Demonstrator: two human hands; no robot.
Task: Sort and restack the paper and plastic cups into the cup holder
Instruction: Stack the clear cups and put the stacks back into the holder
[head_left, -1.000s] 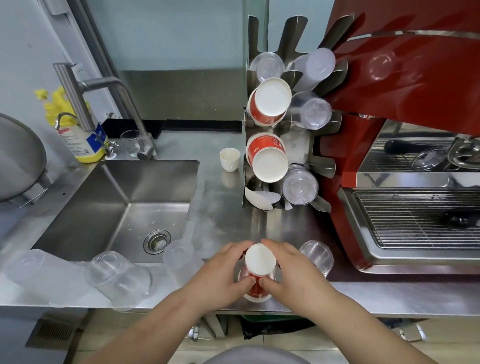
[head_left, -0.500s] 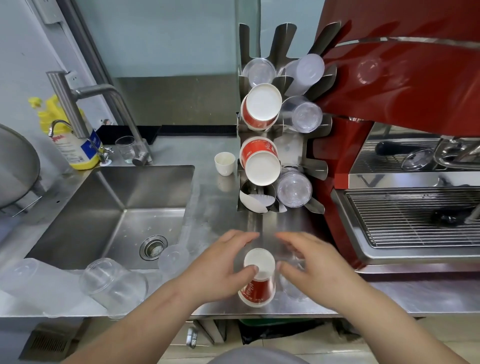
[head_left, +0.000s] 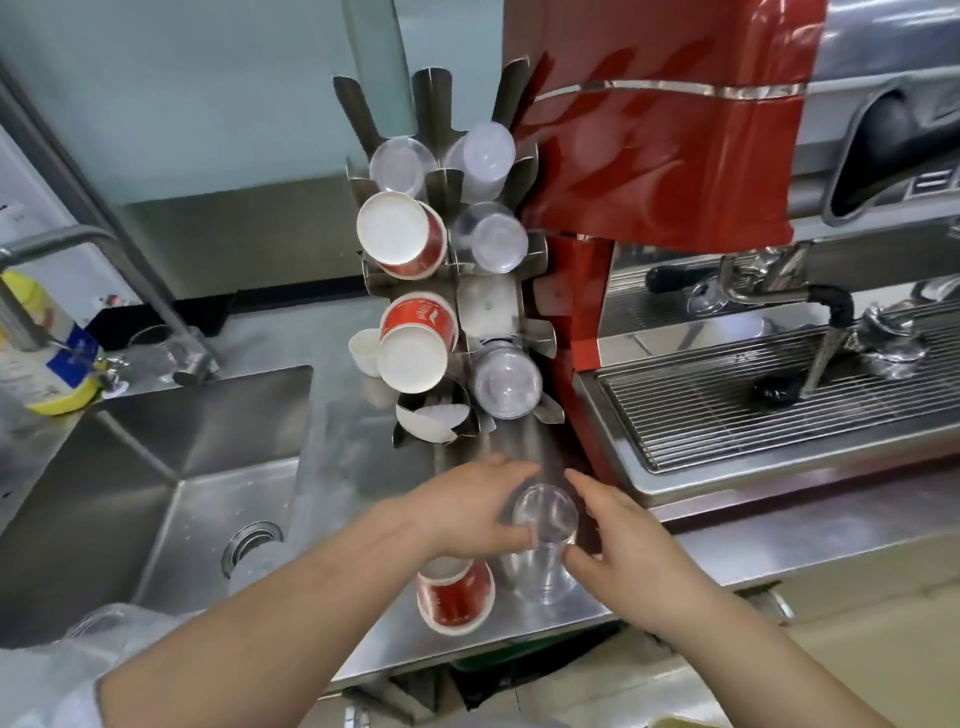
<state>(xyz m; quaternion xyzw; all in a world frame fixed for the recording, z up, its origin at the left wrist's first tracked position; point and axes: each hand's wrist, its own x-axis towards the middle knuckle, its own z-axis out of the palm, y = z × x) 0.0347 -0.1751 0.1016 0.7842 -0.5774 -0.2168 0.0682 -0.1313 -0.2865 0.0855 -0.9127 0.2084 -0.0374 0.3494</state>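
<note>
Hands have left the red paper cup stack (head_left: 455, 597), which a moment ago sat between both palms; it now stands upside down on the steel counter (head_left: 779, 545) by the front edge, partly under the left wrist. Attention has shifted to the clear plastic cup (head_left: 544, 545) just beside it on the right. The left hand (head_left: 467, 512) curls fingers and thumb around that cup's upper part, while the right hand (head_left: 618, 540) closes in from the other side, thumb touching the wall and fingers loosely spread; whether they grip I cannot tell. So the paper pile looks gathered, and plastic seems next. The cup holder (head_left: 485, 306) stands behind, with one right-column slot empty.
</note>
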